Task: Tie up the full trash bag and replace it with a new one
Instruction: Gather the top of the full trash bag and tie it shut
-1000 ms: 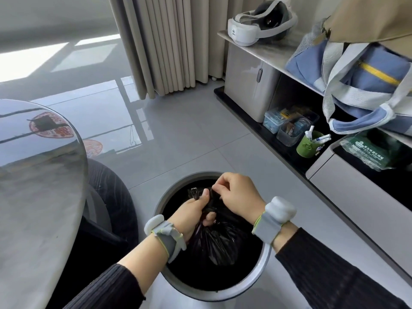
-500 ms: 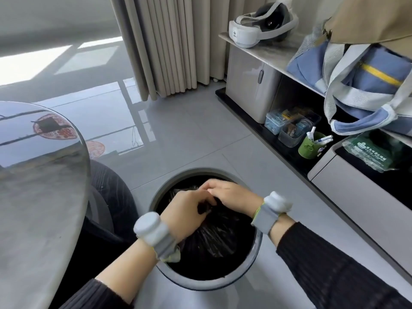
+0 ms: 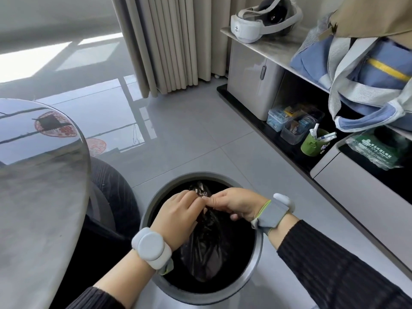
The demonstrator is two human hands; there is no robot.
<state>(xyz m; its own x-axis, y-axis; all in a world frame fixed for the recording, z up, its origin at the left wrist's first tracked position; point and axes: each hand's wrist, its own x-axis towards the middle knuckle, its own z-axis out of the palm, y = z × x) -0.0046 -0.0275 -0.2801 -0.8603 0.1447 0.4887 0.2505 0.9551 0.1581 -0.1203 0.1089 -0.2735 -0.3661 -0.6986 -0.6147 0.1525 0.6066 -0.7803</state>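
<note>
A grey tiled floor [image 3: 178, 134] fills the middle of the frame, glossy with window reflections toward the upper left. A round grey table [image 3: 33, 197] takes up the left edge, and a long low cabinet [image 3: 367, 208] runs down the right side, from upper centre to lower right. Beige curtains [image 3: 165, 41] hang at top centre. On the cabinet top, at the upper right, slumps a blue and grey bag [image 3: 356, 81], with a white headset [image 3: 263, 18] to its left.

At lower centre stands a round trash can [image 3: 256, 264] with a grey rim. Inside it sits the black trash bag [image 3: 207, 246], its top gathered into a twisted neck that rises near the can's far rim. The left hand [image 3: 178, 217] and right hand [image 3: 238, 204] meet over the can, fingertips touching, both pinched closed on that gathered neck. Each wrist wears a pale grey band, and dark ribbed sleeves cover the forearms.

On the cabinet's lower shelf, at mid right, are clear plastic boxes [image 3: 289, 123] and a green cup [image 3: 312, 143] holding pens.
</note>
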